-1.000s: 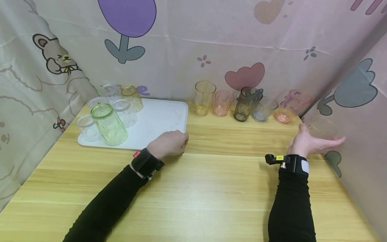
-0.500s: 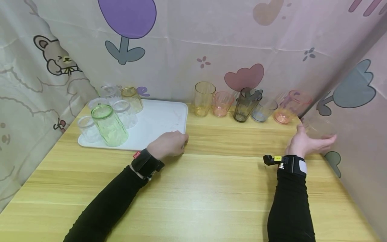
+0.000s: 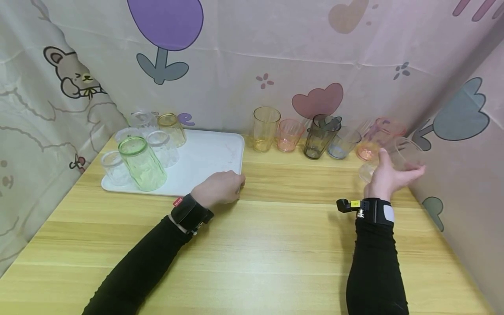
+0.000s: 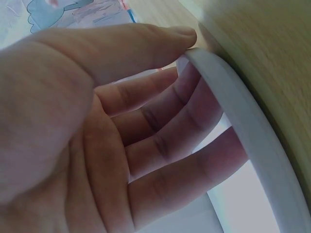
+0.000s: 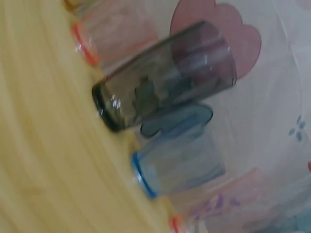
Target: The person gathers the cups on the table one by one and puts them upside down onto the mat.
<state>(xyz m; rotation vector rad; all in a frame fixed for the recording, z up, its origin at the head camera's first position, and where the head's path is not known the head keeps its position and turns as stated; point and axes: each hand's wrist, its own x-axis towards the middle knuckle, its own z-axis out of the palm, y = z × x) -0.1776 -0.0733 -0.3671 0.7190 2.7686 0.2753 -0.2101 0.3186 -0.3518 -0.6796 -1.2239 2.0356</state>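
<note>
My right hand (image 3: 387, 177) grips a clear glass (image 3: 405, 155) and holds it tilted above the table's far right corner. It is close to the pink-orange glass (image 3: 374, 142) that ends the back row. The right wrist view shows no hand, only the dark grey glass (image 5: 165, 73) and the blue glass (image 5: 180, 160). My left hand (image 3: 220, 188) lies at the near right corner of the white tray (image 3: 208, 157). Its thumb and curled fingers (image 4: 160, 141) hold the tray rim (image 4: 243, 121).
A yellow glass (image 3: 266, 128), pink glass (image 3: 289, 134), dark grey glass (image 3: 320, 135) and blue glass (image 3: 344, 142) stand along the back curtain. The tray's left part carries a green glass (image 3: 141, 162), an amber glass (image 3: 172, 128) and several clear ones. Curtains close three sides.
My right hand closed round the clear glass by the right curtain, raised it and carried it a little left, tilting it. The left hand stayed at the tray corner.
</note>
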